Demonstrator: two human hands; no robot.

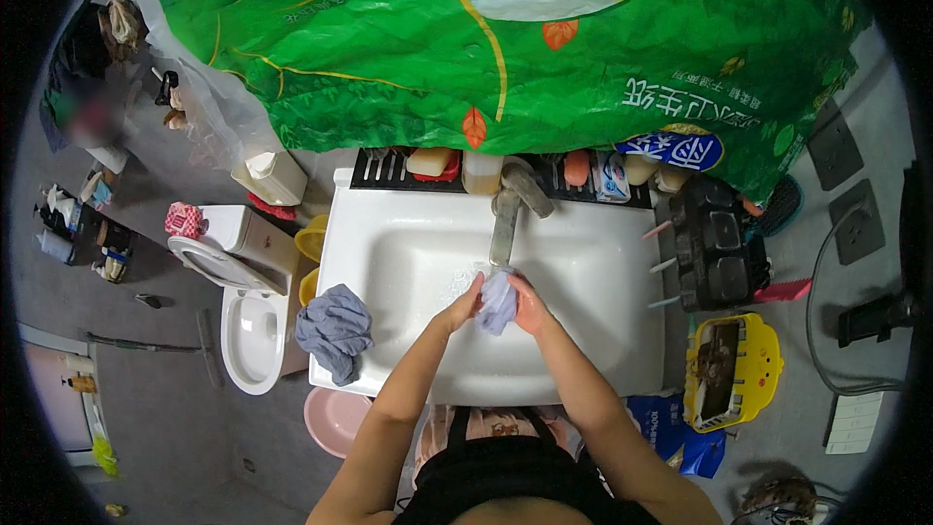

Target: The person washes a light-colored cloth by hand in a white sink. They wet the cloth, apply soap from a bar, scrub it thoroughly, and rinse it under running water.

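Observation:
Under the spout of a metal faucet [504, 224], a wet, pale lavender cloth [497, 302] is bunched between my two hands. My left hand [463, 308] grips its left side, and my right hand [530, 307] is closed on its right side. Both are over the basin of a white sink [408, 331]. Water splashes just left of the cloth, close to my left fingers. A crumpled grey-blue cloth [334, 333] lies on the sink's left rim, apart from my hands.
A large green plastic package [389, 49] overhangs the sink's back edge. Soap [429, 161] and other small items line the black back ledge. To the right are a black toothbrush holder [717, 243] and a yellow basket [761, 369]; to the left, a white toilet [256, 338] and pink basin [335, 420].

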